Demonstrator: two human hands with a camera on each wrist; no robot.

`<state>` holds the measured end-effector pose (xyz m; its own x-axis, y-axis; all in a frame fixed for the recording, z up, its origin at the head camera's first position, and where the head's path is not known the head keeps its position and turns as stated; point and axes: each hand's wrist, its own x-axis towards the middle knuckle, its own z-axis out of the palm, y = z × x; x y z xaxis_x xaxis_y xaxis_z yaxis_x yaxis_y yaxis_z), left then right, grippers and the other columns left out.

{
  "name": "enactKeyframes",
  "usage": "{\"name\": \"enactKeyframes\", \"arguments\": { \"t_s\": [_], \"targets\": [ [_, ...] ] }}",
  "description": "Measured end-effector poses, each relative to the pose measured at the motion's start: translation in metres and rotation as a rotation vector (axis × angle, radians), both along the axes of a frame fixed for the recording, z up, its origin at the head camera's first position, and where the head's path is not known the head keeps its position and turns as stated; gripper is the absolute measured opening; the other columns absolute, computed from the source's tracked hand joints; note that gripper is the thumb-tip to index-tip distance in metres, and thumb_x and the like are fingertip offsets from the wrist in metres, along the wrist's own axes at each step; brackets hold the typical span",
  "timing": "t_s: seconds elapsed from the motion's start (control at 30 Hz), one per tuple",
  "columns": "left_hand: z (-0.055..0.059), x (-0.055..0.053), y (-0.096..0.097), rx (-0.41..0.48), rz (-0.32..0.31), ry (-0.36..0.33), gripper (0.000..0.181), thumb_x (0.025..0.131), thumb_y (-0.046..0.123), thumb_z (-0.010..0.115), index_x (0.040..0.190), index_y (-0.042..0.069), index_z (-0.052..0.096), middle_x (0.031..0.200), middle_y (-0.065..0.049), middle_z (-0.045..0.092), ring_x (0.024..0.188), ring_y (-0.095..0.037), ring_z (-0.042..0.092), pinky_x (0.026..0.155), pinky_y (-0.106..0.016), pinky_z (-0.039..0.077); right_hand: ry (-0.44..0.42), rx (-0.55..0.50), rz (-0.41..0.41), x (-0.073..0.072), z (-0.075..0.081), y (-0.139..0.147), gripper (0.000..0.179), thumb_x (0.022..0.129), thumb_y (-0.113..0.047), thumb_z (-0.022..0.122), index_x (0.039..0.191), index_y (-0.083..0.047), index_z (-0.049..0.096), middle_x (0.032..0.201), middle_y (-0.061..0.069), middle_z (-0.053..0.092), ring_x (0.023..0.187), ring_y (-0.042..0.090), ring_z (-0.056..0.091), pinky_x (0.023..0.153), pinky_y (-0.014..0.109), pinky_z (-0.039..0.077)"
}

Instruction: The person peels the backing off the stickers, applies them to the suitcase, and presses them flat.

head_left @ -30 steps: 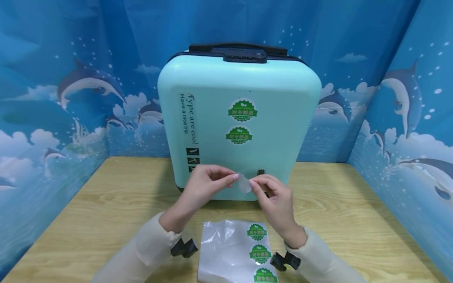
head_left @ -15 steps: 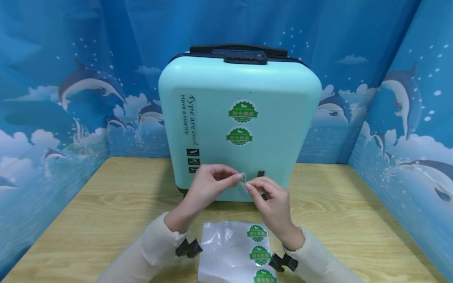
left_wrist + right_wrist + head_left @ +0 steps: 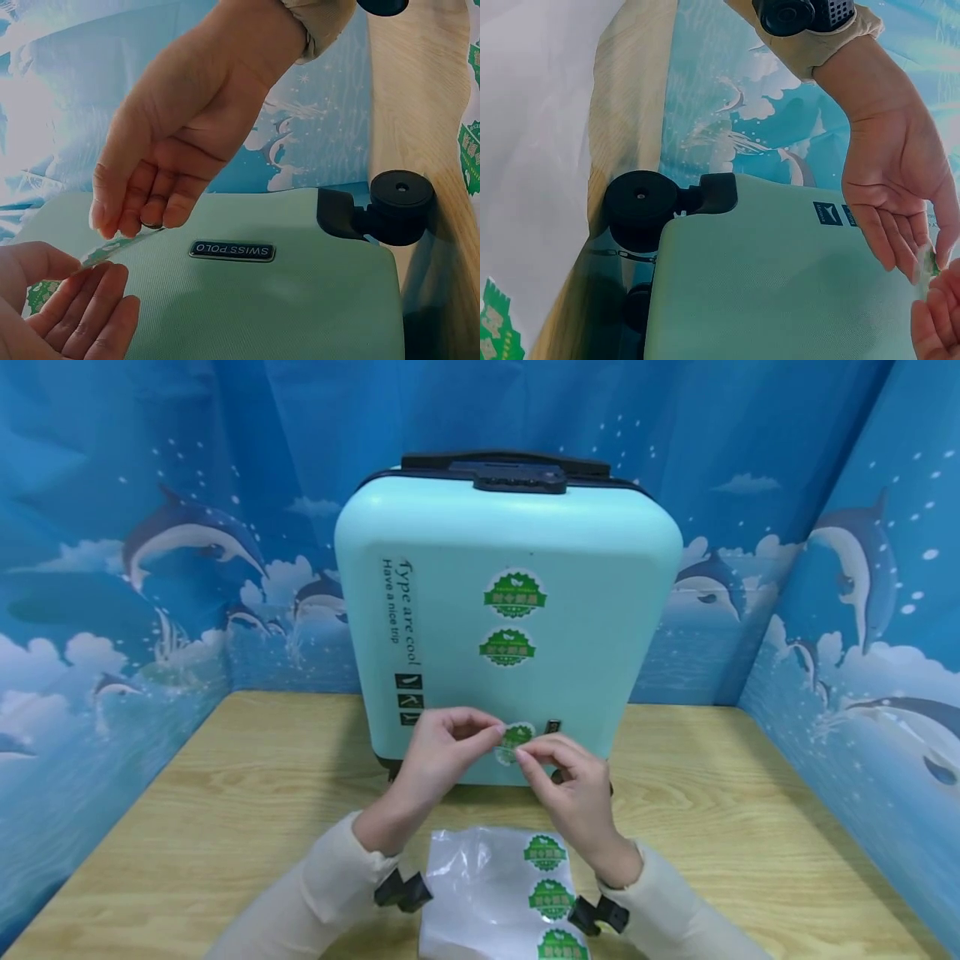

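Observation:
Both hands hold a round green-and-white sticker (image 3: 513,744) in front of the lower part of a mint-green suitcase (image 3: 592,627). My left hand (image 3: 442,760) pinches its left edge between thumb and index finger. At its lower right edge, the thumb and index finger of my right hand (image 3: 577,785) pinch it. The left wrist view shows the sticker (image 3: 109,252) nearly edge-on between the fingertips. Two similar stickers, an upper one (image 3: 515,595) and a lower one (image 3: 507,647), are on the suitcase front.
A glossy white sticker sheet (image 3: 480,893) lies on the wooden table (image 3: 225,793) below the hands, several green stickers along its right side. Blue curtains (image 3: 285,468) with dolphins enclose the back and sides. Black wheels (image 3: 403,196) are at the suitcase's bottom.
The sticker, earlier showing its pale side and then seen edge-on and curled, now shows its green printed face. My right hand has shifted slightly left; the suitcase and sheet stay put.

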<state>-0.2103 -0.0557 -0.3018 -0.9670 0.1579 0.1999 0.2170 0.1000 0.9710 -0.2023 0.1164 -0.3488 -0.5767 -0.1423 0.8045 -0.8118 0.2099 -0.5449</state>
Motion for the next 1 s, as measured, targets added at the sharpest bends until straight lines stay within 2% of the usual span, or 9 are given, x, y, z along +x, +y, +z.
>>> {"name": "enactKeyframes", "arguments": {
  "t_s": [0.17, 0.27, 0.37, 0.43, 0.5, 0.63, 0.7, 0.83, 1.0],
  "targets": [
    [0.000, 0.000, -0.001, 0.020, 0.011, -0.023, 0.010, 0.085, 0.015, 0.069, 0.090, 0.006, 0.073, 0.085, -0.005, 0.070, 0.078, -0.017, 0.062, 0.070, -0.030, 0.049, -0.049, -0.006, 0.018, 0.001, 0.001, 0.003, 0.016, 0.082, 0.011, 0.065, 0.091, -0.001, 0.069, 0.088, 0.011, 0.067, 0.077, 0.009, 0.065, 0.046, 0.016, 0.045],
    [0.002, 0.000, -0.003, 0.043, 0.013, -0.031, 0.011, 0.086, 0.014, 0.068, 0.091, 0.005, 0.072, 0.086, -0.006, 0.070, 0.079, -0.018, 0.062, 0.075, -0.037, 0.051, -0.082, -0.020, 0.016, 0.001, 0.003, 0.008, 0.013, 0.083, 0.010, 0.064, 0.091, 0.001, 0.069, 0.088, 0.012, 0.067, 0.076, 0.012, 0.065, 0.055, 0.018, 0.050],
    [0.003, 0.000, -0.006, 0.077, 0.024, -0.015, 0.012, 0.087, 0.013, 0.068, 0.092, 0.003, 0.071, 0.087, -0.007, 0.070, 0.079, -0.018, 0.063, 0.081, -0.045, 0.052, -0.134, -0.035, -0.024, 0.000, 0.007, 0.013, 0.009, 0.084, 0.006, 0.065, 0.090, 0.001, 0.069, 0.086, 0.011, 0.067, 0.073, 0.011, 0.063, 0.059, 0.020, 0.052],
    [0.004, 0.000, -0.008, 0.110, 0.026, 0.005, 0.013, 0.087, 0.011, 0.067, 0.093, 0.001, 0.071, 0.087, -0.007, 0.069, 0.078, -0.018, 0.063, 0.082, -0.047, 0.052, -0.204, -0.057, -0.041, -0.001, 0.011, 0.015, 0.006, 0.085, 0.003, 0.066, 0.089, 0.001, 0.069, 0.084, 0.009, 0.068, 0.070, 0.009, 0.062, 0.058, 0.021, 0.052],
    [0.005, -0.001, -0.009, 0.141, 0.022, 0.027, 0.014, 0.087, 0.011, 0.067, 0.094, -0.001, 0.070, 0.087, -0.007, 0.069, 0.078, -0.017, 0.063, 0.082, -0.043, 0.053, -0.299, -0.086, -0.037, -0.002, 0.015, 0.016, 0.006, 0.085, -0.001, 0.067, 0.090, 0.001, 0.069, 0.083, 0.009, 0.068, 0.068, 0.011, 0.062, 0.059, 0.024, 0.053],
    [0.004, -0.002, -0.009, 0.210, 0.007, 0.081, 0.016, 0.087, 0.009, 0.066, 0.096, -0.004, 0.068, 0.087, -0.006, 0.069, 0.077, -0.016, 0.064, 0.079, -0.034, 0.055, -0.492, -0.127, 0.018, -0.002, 0.025, 0.017, 0.014, 0.086, -0.008, 0.068, 0.096, 0.002, 0.068, 0.083, 0.007, 0.068, 0.070, 0.017, 0.063, 0.064, 0.032, 0.056],
    [0.004, -0.002, -0.008, 0.241, 0.005, 0.109, 0.016, 0.087, 0.008, 0.066, 0.096, -0.006, 0.067, 0.086, -0.005, 0.070, 0.076, -0.015, 0.064, 0.078, -0.032, 0.055, -0.548, -0.129, 0.045, -0.002, 0.029, 0.016, 0.018, 0.087, -0.011, 0.068, 0.099, 0.003, 0.067, 0.084, 0.002, 0.069, 0.071, 0.019, 0.063, 0.067, 0.034, 0.056],
    [0.003, -0.002, -0.007, 0.288, 0.008, 0.149, 0.016, 0.088, 0.005, 0.065, 0.097, -0.009, 0.065, 0.086, -0.004, 0.070, 0.076, -0.014, 0.066, 0.078, -0.032, 0.056, -0.599, -0.178, 0.081, -0.004, 0.035, 0.013, 0.019, 0.087, -0.012, 0.069, 0.098, 0.003, 0.066, 0.081, 0.000, 0.068, 0.071, 0.017, 0.063, 0.069, 0.035, 0.056],
    [0.005, -0.001, -0.008, 0.318, 0.016, 0.148, 0.017, 0.087, 0.006, 0.066, 0.097, -0.008, 0.066, 0.087, -0.001, 0.071, 0.078, -0.013, 0.066, 0.079, -0.033, 0.055, -0.582, -0.242, 0.071, -0.006, 0.039, 0.007, 0.012, 0.085, -0.012, 0.070, 0.091, -0.002, 0.068, 0.077, 0.002, 0.067, 0.068, 0.016, 0.060, 0.065, 0.035, 0.055]
  ]
}}
